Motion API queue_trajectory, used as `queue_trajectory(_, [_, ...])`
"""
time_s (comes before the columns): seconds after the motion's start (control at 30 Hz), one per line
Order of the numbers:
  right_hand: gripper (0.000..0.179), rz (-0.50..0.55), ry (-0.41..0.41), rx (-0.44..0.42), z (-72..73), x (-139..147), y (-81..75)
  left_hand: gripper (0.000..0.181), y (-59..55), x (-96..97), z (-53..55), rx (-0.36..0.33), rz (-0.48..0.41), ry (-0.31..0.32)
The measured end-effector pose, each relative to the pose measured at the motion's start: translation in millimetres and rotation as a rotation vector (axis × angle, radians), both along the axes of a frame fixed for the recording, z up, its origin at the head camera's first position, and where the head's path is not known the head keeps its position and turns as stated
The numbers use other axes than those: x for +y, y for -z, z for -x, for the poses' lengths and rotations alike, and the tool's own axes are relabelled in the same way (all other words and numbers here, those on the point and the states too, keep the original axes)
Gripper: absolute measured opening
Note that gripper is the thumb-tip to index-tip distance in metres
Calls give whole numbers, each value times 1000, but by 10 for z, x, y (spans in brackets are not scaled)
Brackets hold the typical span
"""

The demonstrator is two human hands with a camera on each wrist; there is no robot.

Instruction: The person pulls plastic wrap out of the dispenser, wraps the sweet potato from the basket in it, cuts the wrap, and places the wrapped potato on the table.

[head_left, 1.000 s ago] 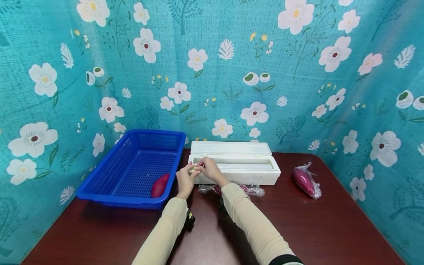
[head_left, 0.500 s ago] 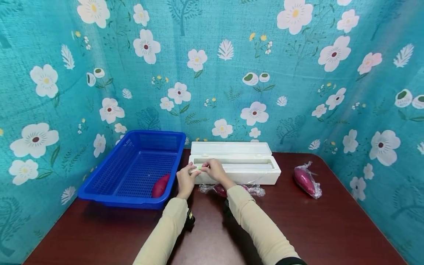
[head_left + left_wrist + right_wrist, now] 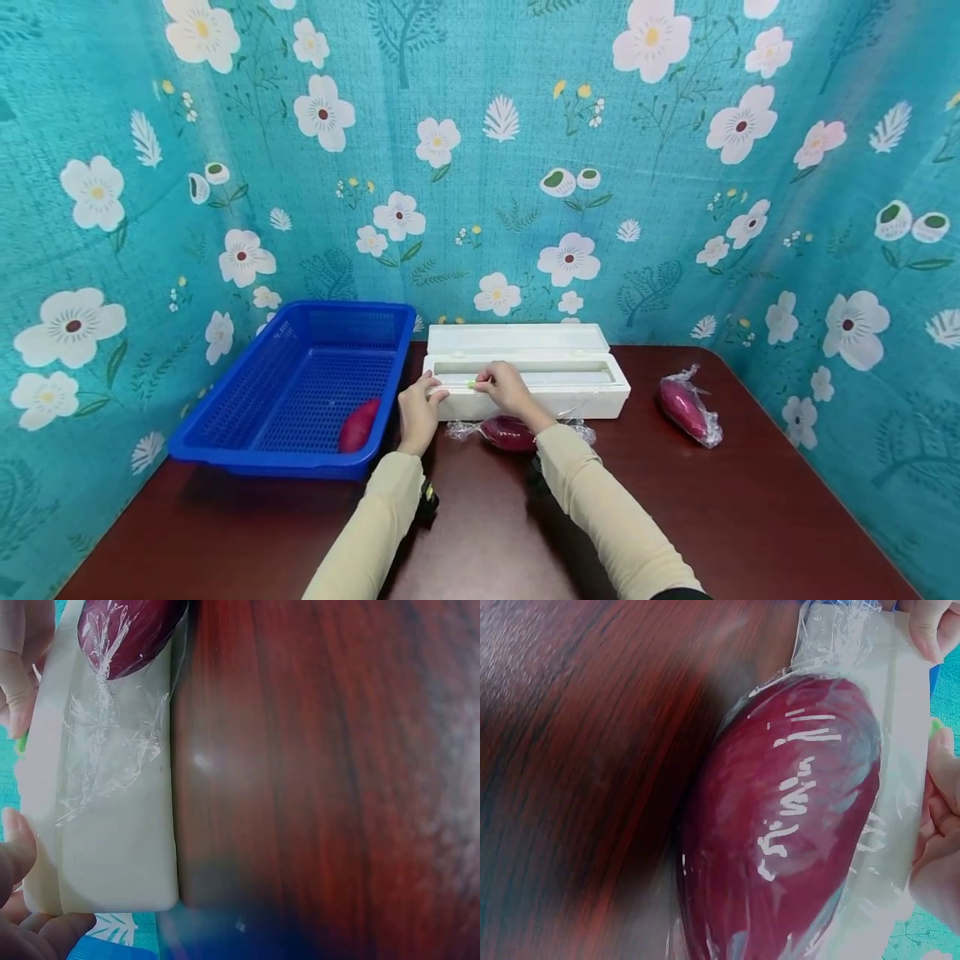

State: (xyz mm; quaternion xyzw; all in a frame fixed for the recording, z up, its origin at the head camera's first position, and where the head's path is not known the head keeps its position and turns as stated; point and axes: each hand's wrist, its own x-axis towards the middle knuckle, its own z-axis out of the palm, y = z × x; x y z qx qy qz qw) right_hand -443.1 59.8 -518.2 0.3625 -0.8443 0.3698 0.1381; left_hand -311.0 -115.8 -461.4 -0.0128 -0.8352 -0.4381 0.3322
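A long white cling film box stands with its lid raised at the back of the table. My left hand grips its left end, thumb on the front rim and fingers around the end wall. My right hand pinches a small green slide cutter on the front rim, left of the middle. A film-wrapped red sweet potato lies against the box's front, below my right wrist. In the right wrist view this wrapped sweet potato fills the middle, its twisted film end overlapping the box.
A blue plastic basket stands on the left with one bare sweet potato in its near right corner. Another wrapped sweet potato lies on the right of the table. A flowered teal curtain hangs close behind the box.
My right hand has moved right along the box's front rim with the green slide cutter, away from my left hand. The left hand stays at the box's left end.
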Motion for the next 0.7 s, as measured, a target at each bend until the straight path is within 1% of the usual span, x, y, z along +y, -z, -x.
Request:
queue_trajectory(0.03, [20, 0, 3, 0, -22, 51, -10, 15, 8, 8, 0, 2, 3, 2])
queue_trajectory(0.1, [19, -34, 53, -63, -215, 142, -215, 14, 10, 19, -2, 10, 9, 3])
queue_trajectory(0.17, [17, -7, 47, -41, -393, 256, -388, 13, 5, 22, -6, 22, 14, -4])
queue_trajectory(0.2, [16, -6, 59, -30, -485, 308, -471, 13, 4, 22, -7, 27, 16, -7])
queue_trajectory(0.27, [12, -52, 118, -62, -712, 381, -719, 13, -12, 11, -6, 32, 20, -13])
queue_trajectory(0.33, [10, -73, 140, -42, -807, 462, -813, 13, -20, 3, -3, 27, 22, -15])
queue_trajectory(0.43, [8, -109, 165, -35, -843, 566, -857, 13, -20, 5, 1, 19, 18, -11])
queue_trajectory(0.5, [7, -111, 173, -44, -865, 607, -873, 13, -17, 18, -6, 15, 11, -11])
queue_trajectory(0.7, [6, -100, 184, -69, -867, 623, -876, 13, -22, 11, 5, 3, 9, -7])
